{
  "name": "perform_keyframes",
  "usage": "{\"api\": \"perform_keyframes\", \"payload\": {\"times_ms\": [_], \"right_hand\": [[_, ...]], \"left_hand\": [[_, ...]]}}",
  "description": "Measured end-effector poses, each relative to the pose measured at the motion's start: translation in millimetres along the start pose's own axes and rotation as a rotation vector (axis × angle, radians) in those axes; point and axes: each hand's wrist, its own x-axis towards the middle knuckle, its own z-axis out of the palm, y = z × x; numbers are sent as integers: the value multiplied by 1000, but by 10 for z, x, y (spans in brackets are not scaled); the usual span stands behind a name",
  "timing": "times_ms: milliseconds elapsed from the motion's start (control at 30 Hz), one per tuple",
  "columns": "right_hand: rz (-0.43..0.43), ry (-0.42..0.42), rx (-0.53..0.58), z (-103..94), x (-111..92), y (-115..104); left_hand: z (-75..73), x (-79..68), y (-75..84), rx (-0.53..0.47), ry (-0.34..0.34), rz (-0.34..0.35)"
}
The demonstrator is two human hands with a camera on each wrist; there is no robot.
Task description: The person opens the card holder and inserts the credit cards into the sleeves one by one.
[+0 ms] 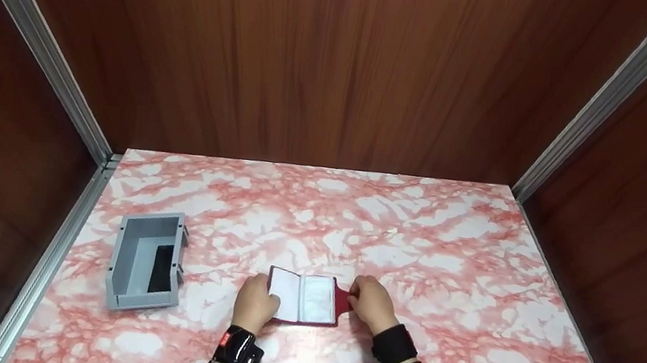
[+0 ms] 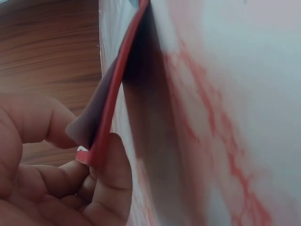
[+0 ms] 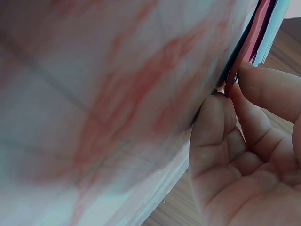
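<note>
A small red card holder (image 1: 318, 300) with clear plastic sleeves lies spread out between the two hands, near the front of the table. My left hand (image 1: 256, 302) pinches its left cover, thumb on the inner side and fingers underneath. In the left wrist view the red cover (image 2: 123, 66) is tilted up off the marbled surface, its edge between thumb and fingers. On the other side, my right hand (image 1: 372, 304) pinches the end of the red closing flap (image 1: 343, 301). The right wrist view shows that flap (image 3: 242, 54) between thumb and fingertips, close over the table.
A grey plastic bin (image 1: 125, 255) with a black flat item (image 1: 161, 269) inside stands at the left of the table. The red-and-white marbled tabletop (image 1: 318, 219) is bounded by brown wood-grain walls (image 1: 339, 70) at the back and both sides, with metal rails in the corners.
</note>
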Motion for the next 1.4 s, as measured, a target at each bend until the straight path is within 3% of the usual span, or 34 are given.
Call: {"api": "perform_keyframes", "payload": {"times_ms": [333, 667, 967, 1233, 1400], "right_hand": [[4, -1, 1, 7, 2, 7], [-7, 12, 9, 11, -3, -7], [5, 4, 4, 12, -1, 0], [-76, 68, 35, 8, -21, 11], [-17, 19, 29, -9, -10, -23]], "left_hand": [[-38, 4, -59, 66, -36, -5], [-53, 41, -124, 76, -51, -54], [-43, 37, -119, 76, -16, -42], [-41, 46, -127, 98, -33, -53], [-35, 56, -131, 105, -44, -59]]}}
